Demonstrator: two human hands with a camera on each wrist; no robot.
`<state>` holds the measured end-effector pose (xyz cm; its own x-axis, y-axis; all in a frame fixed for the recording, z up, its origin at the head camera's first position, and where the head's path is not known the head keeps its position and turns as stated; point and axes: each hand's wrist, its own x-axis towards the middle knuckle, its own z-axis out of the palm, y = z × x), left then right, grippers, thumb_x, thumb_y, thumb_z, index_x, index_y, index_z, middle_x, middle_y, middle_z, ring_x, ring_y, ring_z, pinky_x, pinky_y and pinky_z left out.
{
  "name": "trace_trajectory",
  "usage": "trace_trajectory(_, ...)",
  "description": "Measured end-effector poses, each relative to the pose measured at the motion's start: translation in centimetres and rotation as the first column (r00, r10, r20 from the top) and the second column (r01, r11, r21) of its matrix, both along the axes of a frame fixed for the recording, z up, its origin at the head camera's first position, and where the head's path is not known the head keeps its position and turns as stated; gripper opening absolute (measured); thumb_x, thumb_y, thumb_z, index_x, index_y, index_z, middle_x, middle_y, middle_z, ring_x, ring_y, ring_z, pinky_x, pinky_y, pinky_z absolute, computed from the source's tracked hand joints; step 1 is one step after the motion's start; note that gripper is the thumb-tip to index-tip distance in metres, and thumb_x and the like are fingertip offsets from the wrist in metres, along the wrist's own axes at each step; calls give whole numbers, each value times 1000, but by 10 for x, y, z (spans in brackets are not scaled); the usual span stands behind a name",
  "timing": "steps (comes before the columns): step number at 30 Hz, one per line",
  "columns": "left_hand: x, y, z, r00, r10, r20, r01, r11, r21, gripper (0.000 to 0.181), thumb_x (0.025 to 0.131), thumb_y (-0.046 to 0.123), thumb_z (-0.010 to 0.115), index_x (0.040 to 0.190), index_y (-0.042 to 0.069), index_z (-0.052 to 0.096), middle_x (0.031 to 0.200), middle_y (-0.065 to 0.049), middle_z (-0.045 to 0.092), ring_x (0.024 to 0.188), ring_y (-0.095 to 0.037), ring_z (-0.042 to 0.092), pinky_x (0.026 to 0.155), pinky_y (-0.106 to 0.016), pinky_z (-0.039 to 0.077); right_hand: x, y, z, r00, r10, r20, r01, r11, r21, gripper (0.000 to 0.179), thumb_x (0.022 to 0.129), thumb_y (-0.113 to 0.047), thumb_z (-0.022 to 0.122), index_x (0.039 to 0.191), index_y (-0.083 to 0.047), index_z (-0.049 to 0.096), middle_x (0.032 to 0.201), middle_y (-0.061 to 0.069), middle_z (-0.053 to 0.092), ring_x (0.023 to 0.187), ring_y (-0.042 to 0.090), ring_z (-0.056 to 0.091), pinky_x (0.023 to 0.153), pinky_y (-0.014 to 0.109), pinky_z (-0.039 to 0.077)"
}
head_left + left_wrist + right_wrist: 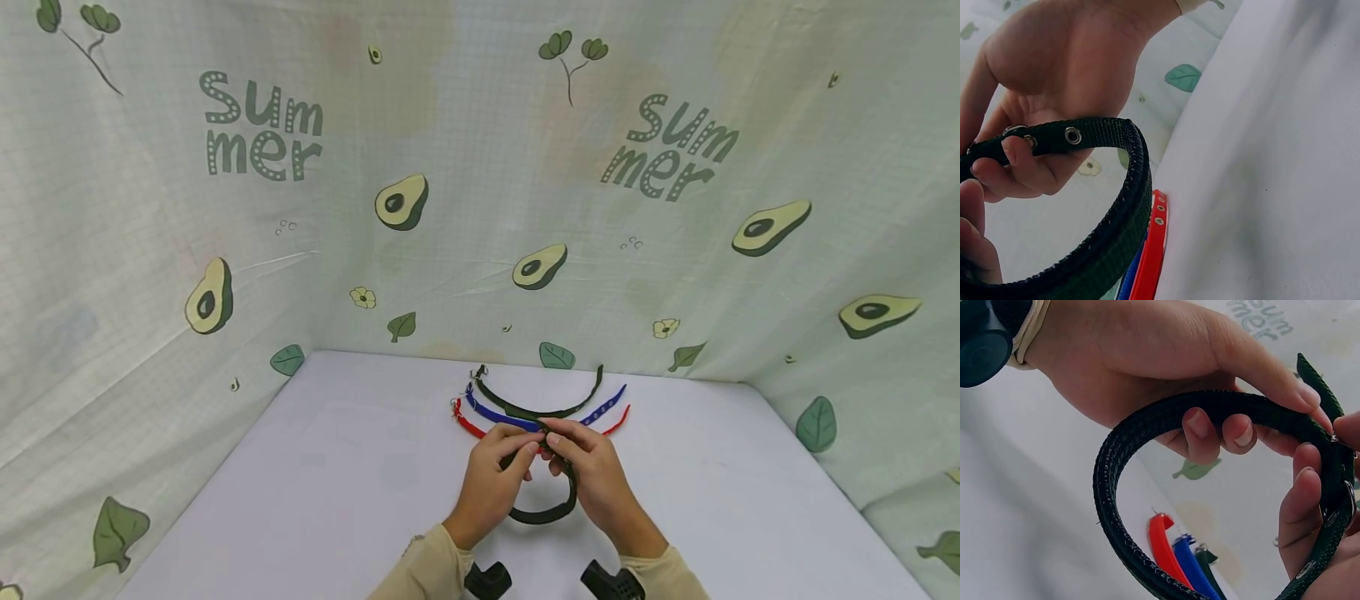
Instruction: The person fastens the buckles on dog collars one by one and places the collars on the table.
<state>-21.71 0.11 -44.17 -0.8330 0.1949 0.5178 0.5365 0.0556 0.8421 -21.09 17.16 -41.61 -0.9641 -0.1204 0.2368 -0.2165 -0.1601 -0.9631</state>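
A dark green pet collar (545, 515) is bent into a loop between my two hands, its lower part hanging toward me. My left hand (487, 479) pinches the strap at the top of the loop between thumb and fingers. Opposite it, my right hand (600, 483) grips the collar (1072, 134) where metal eyelets show, fingers curled round it. In the right wrist view the strap's pointed tip (1317, 378) sticks up past the left hand (1147, 356), near a metal buckle (1350, 503). Fingers partly cover the buckle, so I cannot tell how the strap is threaded.
Behind my hands a red collar (468, 427), a blue collar (491, 414) and another dark green collar (581, 408) lie curved on the white table (322, 475). A printed cloth wall (465, 142) stands at the back and sides.
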Motion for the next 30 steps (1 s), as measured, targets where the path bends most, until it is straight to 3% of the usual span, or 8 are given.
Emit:
trace_trajectory(4,1,1,1,1000,7,-3,-7,1000,7,22,101,23,62,115,13,76,106,-1,60,66,-10,62,62,-27,55,-1,1,-2,999,15,-36,-15,1000,5,35,98,-6,62,122,18,58,89,9,68,78,17,64,65,26,54)
trace_trajectory(8,4,1,7,999,17,50,-19,999,47,16,101,18,63,110,11,74,98,-2,63,64,-14,63,57,-23,50,-2,1,-2,998,31,-51,-32,999,-1,32,97,-2,62,118,20,56,90,8,69,79,16,65,65,26,54)
trace_trajectory(11,4,0,10,989,-26,147,7,992,129,19,98,17,67,113,6,64,97,-5,65,64,-16,62,55,-22,48,-1,2,-1,999,36,-39,-36,999,-1,31,96,-1,61,117,21,55,89,8,69,78,16,65,65,26,54)
trace_trajectory(14,-1,-1,6,972,-89,219,44,978,203,37,96,20,70,125,5,51,102,-8,68,65,-15,61,56,-22,48,0,2,1,999,42,-23,-41,999,11,29,96,0,60,116,21,54,89,10,68,78,16,65,66,26,54)
trace_trajectory(19,-4,-5,6,957,-149,248,89,967,239,52,96,20,71,140,12,46,109,-10,67,66,-15,61,58,-22,49,-1,4,2,998,62,-8,-61,997,38,23,95,2,55,112,18,53,92,15,67,81,19,65,67,28,54)
trace_trajectory(24,-4,-7,6,954,-150,259,89,968,233,33,99,26,66,125,6,59,92,-9,64,62,-19,58,54,-21,44,-1,6,2,996,88,-19,-87,995,53,21,97,1,53,109,18,50,91,14,67,81,19,65,67,28,54)
trace_trajectory(30,-4,-8,8,948,-153,280,83,966,245,28,101,28,62,112,2,61,82,-9,63,62,-21,58,55,-22,45,-2,5,2,997,69,17,-69,998,1,17,100,-5,54,100,12,54,91,11,66,79,20,64,67,29,54)
